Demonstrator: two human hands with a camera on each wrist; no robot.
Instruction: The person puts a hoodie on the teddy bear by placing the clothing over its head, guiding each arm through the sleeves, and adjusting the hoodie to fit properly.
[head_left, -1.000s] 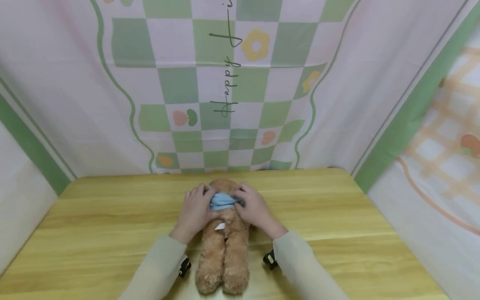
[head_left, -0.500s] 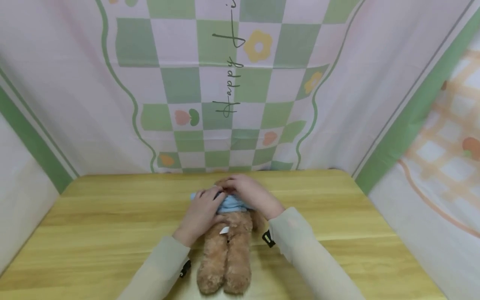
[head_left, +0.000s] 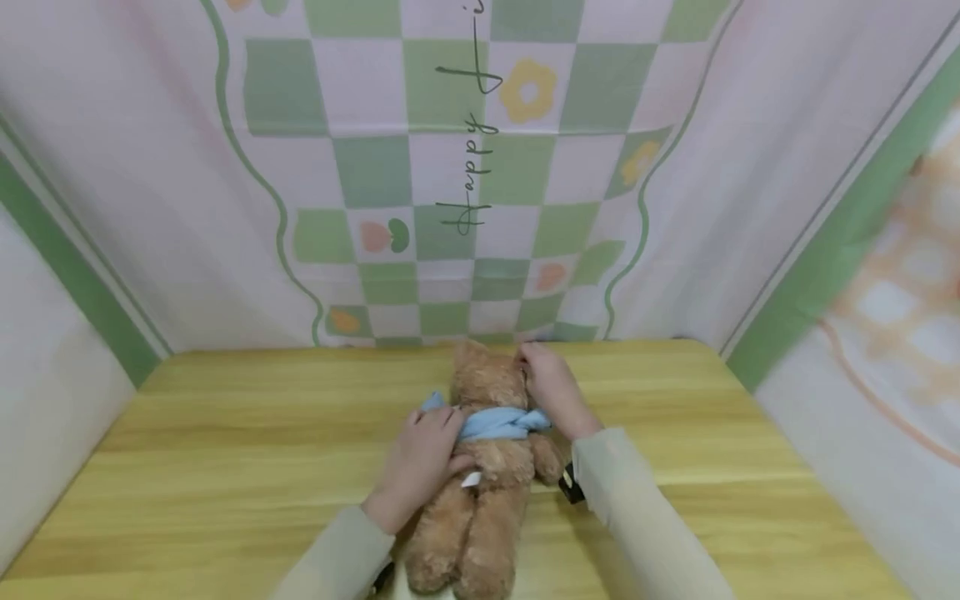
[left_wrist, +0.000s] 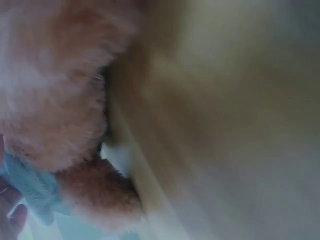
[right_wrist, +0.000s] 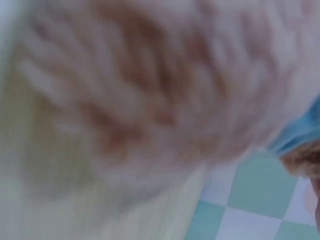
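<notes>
Brown plush toy [head_left: 501, 462] lay on the wooden table [head_left: 285, 450], between the fingers of both your hands. Your right hand [head_left: 553, 385] pinched its head at the ear, while your left hand [head_left: 418, 462] rested along its side; whether those fingers gripped could not be told. Blue cloth [head_left: 495, 423] crossed the toy just beside your left fingertips, a white tag [head_left: 471, 480] near your left thumb.
</notes>
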